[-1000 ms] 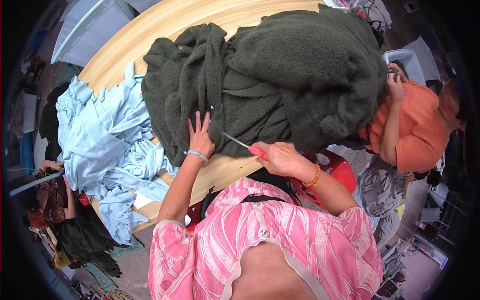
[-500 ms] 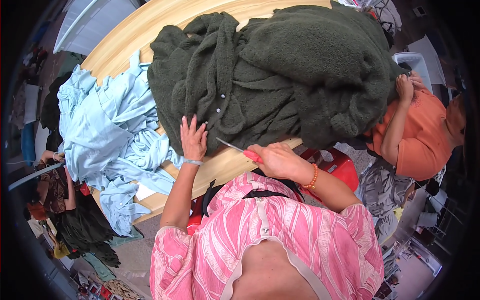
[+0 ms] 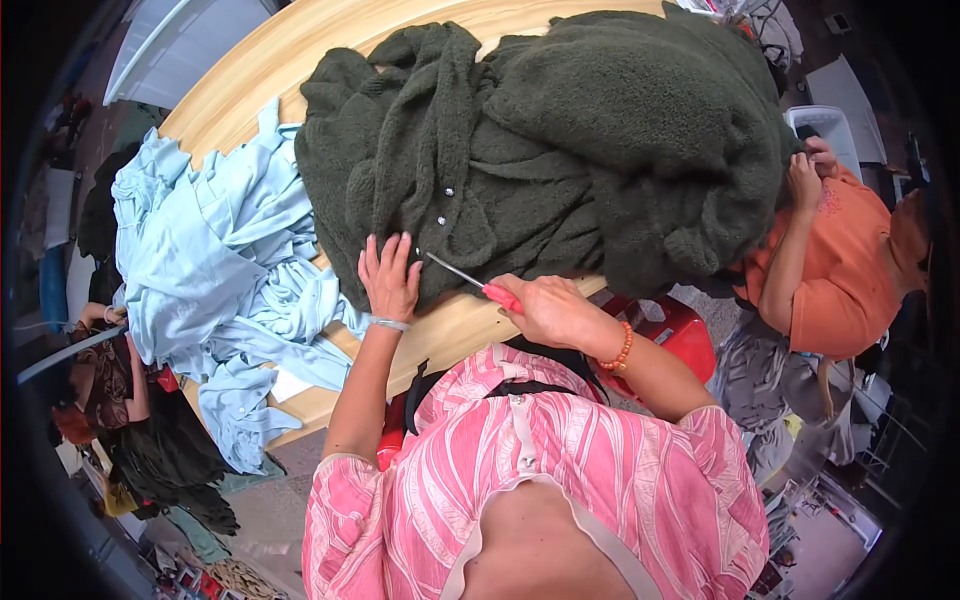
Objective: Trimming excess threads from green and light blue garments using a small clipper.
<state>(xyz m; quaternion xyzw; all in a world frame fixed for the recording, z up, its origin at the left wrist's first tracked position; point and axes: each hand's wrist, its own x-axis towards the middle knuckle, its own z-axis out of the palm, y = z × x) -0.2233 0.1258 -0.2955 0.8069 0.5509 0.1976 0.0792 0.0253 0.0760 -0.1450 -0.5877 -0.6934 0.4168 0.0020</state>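
My left hand [image 3: 390,285] lies on the lower edge of a dark green fuzzy knit garment [image 3: 390,150], fingers spread and flat. In my right hand [image 3: 550,310] is a red-handled tool [image 3: 503,297] with a thin metal shaft. My fingers are wrapped round its handle, so its exact kind is hidden. The shaft's tip reaches the garment just right of my left fingertips, close to a small shiny button [image 3: 418,251]. Two more shiny buttons run up the garment from there. A large heap of the same dark green knit [image 3: 640,110] covers the table's right side.
A pile of light blue garments [image 3: 210,240] covers the left of the wooden table [image 3: 235,85]. A person in an orange top [image 3: 835,270] works at the right. Red stools [image 3: 680,335] stand below the front edge. A pale plastic bin [image 3: 185,50] is at far left.
My right hand has shifted slightly up and left, bringing the tool's tip nearer the button by my left hand. My left hand has barely moved.
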